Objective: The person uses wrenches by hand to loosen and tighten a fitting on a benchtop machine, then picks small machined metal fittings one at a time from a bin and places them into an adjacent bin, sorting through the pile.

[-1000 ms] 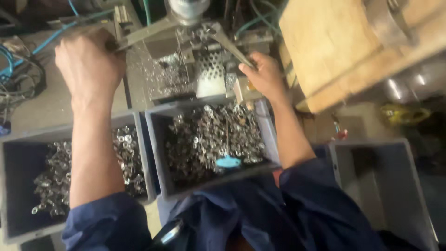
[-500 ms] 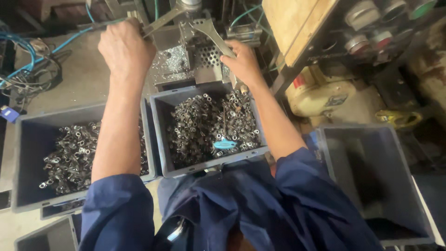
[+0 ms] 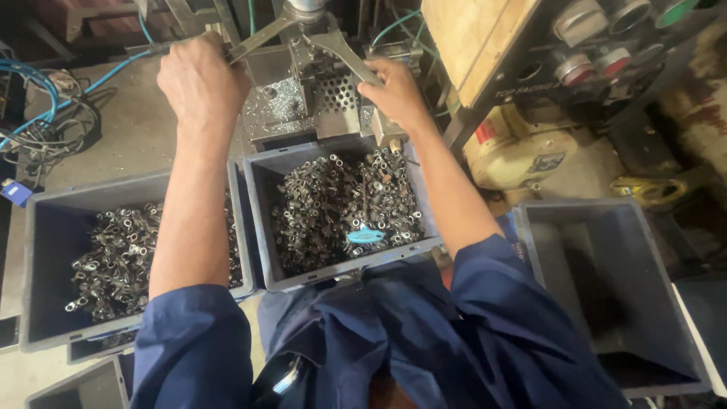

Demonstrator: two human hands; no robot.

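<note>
- Left hand (image 3: pixel 198 82) clenched around the long grey metal lever (image 3: pixel 261 38) that slants out left from the machine head; grip sits at the lever's outer end, likely for leverage.
- Right hand (image 3: pixel 395 89) closed on the second grey metal lever (image 3: pixel 350 54), angled right, just above the perforated steel block (image 3: pixel 335 102).
- Silvery metal swarf (image 3: pixel 282 97) lies on the machine bed between both hands.
- Grey plastic bin of small dark metal ring parts (image 3: pixel 344 204) sits directly near the machine, within easy reach; a small blue piece (image 3: pixel 366 235) rests on top.
- Second grey bin of similar parts (image 3: pixel 113 250) stands left; an empty grey bin (image 3: pixel 606 288) right.
</note>
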